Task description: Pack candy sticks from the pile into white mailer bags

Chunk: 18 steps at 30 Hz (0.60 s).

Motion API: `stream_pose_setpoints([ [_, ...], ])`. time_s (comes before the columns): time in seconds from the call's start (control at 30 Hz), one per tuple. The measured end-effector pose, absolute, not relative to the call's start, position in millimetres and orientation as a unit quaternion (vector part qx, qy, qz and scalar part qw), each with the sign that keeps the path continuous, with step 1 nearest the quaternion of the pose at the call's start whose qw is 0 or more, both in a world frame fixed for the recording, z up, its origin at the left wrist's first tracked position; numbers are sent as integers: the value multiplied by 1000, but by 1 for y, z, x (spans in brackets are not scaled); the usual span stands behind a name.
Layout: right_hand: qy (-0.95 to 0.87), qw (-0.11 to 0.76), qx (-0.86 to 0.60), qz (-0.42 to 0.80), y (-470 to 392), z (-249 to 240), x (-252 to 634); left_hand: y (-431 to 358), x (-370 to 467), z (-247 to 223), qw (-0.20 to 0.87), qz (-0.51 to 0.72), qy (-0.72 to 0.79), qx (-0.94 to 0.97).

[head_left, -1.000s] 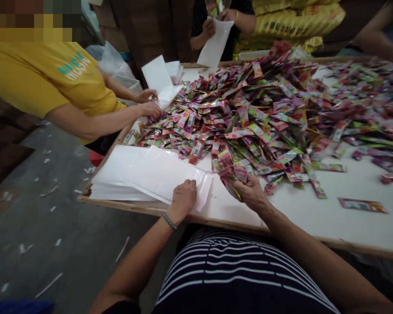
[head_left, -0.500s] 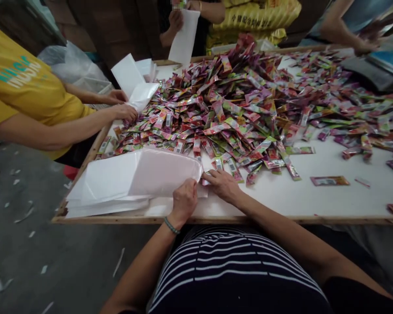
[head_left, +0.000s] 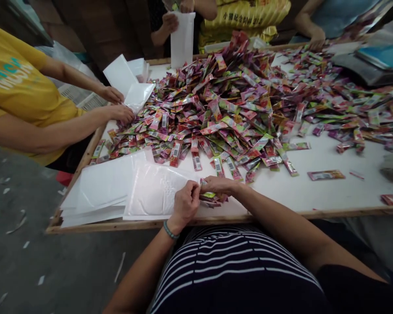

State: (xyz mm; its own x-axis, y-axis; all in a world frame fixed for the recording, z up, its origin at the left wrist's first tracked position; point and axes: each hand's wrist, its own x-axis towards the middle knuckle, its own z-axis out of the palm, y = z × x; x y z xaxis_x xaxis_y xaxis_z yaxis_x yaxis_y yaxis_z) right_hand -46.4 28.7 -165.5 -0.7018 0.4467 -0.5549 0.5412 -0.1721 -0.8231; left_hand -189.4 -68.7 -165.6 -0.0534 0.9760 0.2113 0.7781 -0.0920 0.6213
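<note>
Close to the table's front edge, my left hand (head_left: 186, 200) is closed on the open end of a white plastic bag (head_left: 150, 192), which lies flat to its left. My right hand (head_left: 218, 185) reaches in from the right to the bag's mouth, its fingers curled over a small bunch of colourful sachets (head_left: 213, 199). Its fingertips are partly hidden and almost touch my left hand. Beneath the bag and to its left is a stack of white bags (head_left: 98, 183). A large heap of sachets (head_left: 229, 104) lies just beyond both hands.
At left, a person in a yellow shirt (head_left: 26, 96) handles another white bag (head_left: 139, 97). Across the table, a person's hand holds an upright white bag (head_left: 182, 39). A scale (head_left: 370, 65) stands at back right. A wooden rim (head_left: 347, 212) edges the table.
The bag at my hands has shifted down and left, nearer the front edge, and looks more wrinkled. More sachets show under my right hand. The far-right person's hand has moved left.
</note>
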Motion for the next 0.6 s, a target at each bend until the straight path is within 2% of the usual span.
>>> stream_pose_setpoints([
  [0.07, 742, 39, 381, -551, 23, -162, -52, -69, -189, -168, 106, 262, 683, 674],
  [0.17, 884, -35, 358, -300, 13, -168, -61, -68, -189, -171, 59, 208, 688, 692],
  [0.27, 943, -24, 300, -141, 8, -180, -64, -67, -191, -172, 49, 193, 680, 705],
  [0.33, 955, -23, 270, -121, 8, -185, -60, -67, -195, -171, 50, 185, 689, 699],
  [0.6, 964, -130, 184, -139, 7, -197, -48, -71, -206, -166, 88, 209, 658, 718],
])
